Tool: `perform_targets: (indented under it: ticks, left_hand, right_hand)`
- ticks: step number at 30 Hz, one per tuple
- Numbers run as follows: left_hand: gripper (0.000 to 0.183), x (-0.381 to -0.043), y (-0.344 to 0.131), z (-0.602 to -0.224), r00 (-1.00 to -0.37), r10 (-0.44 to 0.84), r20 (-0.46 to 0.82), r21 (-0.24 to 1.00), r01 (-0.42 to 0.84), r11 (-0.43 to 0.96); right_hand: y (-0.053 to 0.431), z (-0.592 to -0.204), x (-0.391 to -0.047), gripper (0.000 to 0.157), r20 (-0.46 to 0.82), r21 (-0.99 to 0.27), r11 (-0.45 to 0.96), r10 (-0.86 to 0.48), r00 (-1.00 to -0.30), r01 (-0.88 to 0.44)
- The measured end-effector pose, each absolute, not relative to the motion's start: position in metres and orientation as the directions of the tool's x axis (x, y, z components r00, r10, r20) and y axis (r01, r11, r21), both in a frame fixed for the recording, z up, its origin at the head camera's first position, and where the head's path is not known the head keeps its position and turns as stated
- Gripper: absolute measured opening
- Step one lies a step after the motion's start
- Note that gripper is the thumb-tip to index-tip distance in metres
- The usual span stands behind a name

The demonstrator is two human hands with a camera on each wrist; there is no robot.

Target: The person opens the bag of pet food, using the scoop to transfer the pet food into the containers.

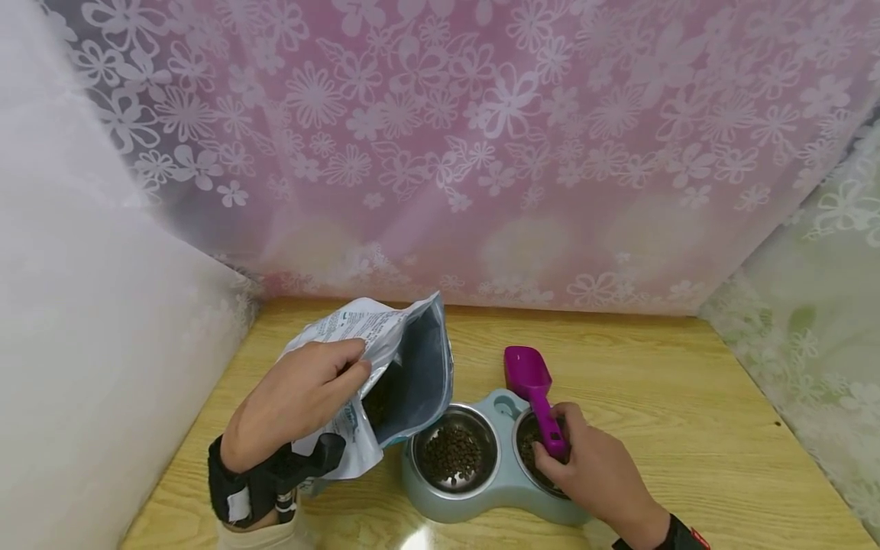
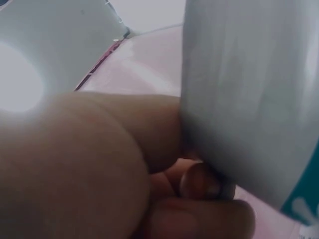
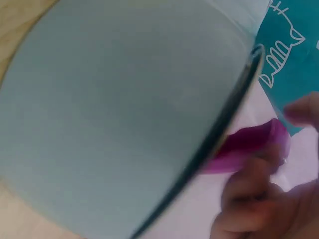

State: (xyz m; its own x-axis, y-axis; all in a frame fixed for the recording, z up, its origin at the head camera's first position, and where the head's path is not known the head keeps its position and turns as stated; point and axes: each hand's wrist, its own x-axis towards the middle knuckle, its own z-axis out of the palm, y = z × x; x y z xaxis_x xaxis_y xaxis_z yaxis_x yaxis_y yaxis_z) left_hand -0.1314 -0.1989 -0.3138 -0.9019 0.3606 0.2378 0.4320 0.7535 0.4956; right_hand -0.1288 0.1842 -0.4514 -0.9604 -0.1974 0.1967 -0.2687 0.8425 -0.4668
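My left hand (image 1: 296, 401) pinches the upper edge of a white foil bag (image 1: 354, 321), tilted with its mouth towards the right. Dark contents show low inside it. In the left wrist view, the bag (image 2: 244, 89) rises beside the fingers. A purple scoop (image 1: 528, 370) lies across the right bowl of a pale blue double-bowl stand (image 1: 447, 508). My right hand (image 1: 598, 458) is at the scoop's handle, thumb and fingers on either side. In the right wrist view, the thumb stands apart from the scoop (image 3: 239, 152) and the fingers are blurred.
Brown kibble (image 1: 450, 454) lies in the left steel bowl, and the right bowl holds some too, partly hidden by the hand. The wooden table (image 1: 674, 382) extends right of the stand. Floral pink sheeting (image 1: 440, 191) hangs behind, with more sheeting along both sides.
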Motion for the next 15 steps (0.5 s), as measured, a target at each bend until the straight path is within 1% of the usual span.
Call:
perform_targets:
  ticks: [2, 4, 5, 6, 7, 8, 10, 12, 14, 15]
  left_hand:
    - [0.037, -0.131, -0.198, -0.313, -0.901, 0.360, 0.240, 0.492, 0.433, 0.755]
    - [0.037, -0.130, -0.197, -0.313, -0.901, 0.360, 0.242, 0.491, 0.434, 0.755]
    - [0.036, -0.130, -0.196, -0.313, -0.901, 0.360, 0.242, 0.491, 0.434, 0.755]
    - [0.036, -0.130, -0.196, -0.312, -0.902, 0.360, 0.240, 0.492, 0.433, 0.755]
    - [0.036, -0.129, -0.195, -0.312, -0.902, 0.360, 0.239, 0.495, 0.432, 0.754]
    - [0.036, -0.129, -0.194, -0.312, -0.903, 0.358, 0.236, 0.497, 0.429, 0.754]
    - [0.036, -0.128, -0.193, -0.311, -0.906, 0.356, 0.228, 0.501, 0.423, 0.755]
    - [0.036, -0.127, -0.192, -0.311, -0.910, 0.355, 0.216, 0.511, 0.415, 0.753]
    - [0.035, -0.127, -0.191, -0.311, -0.912, 0.357, 0.203, 0.519, 0.409, 0.750]
    - [0.034, -0.127, -0.190, -0.312, -0.913, 0.357, 0.198, 0.519, 0.407, 0.751]
  right_hand:
    - [0.186, -0.442, -0.128, 0.049, 0.201, -0.515, 0.807, -0.214, -0.956, -0.289]
    - [0.187, -0.430, -0.129, 0.042, 0.271, -0.526, 0.766, -0.262, -0.926, -0.370]
    - [0.185, -0.422, -0.130, 0.040, 0.330, -0.509, 0.741, -0.303, -0.894, -0.439]
    - [0.181, -0.414, -0.132, 0.038, 0.390, -0.464, 0.718, -0.360, -0.848, -0.518]
    - [0.174, -0.406, -0.134, 0.039, 0.444, -0.399, 0.698, -0.420, -0.792, -0.594]
    - [0.165, -0.399, -0.137, 0.043, 0.502, -0.311, 0.669, -0.488, -0.714, -0.675]
    - [0.141, -0.386, -0.144, 0.059, 0.562, -0.111, 0.598, -0.621, -0.546, -0.794]
    - [0.111, -0.376, -0.151, 0.082, 0.549, 0.053, 0.503, -0.736, -0.396, -0.863]
    - [0.082, -0.370, -0.159, 0.103, 0.507, 0.164, 0.407, -0.816, -0.277, -0.899]
    - [0.070, -0.368, -0.164, 0.111, 0.485, 0.196, 0.369, -0.842, -0.237, -0.908]
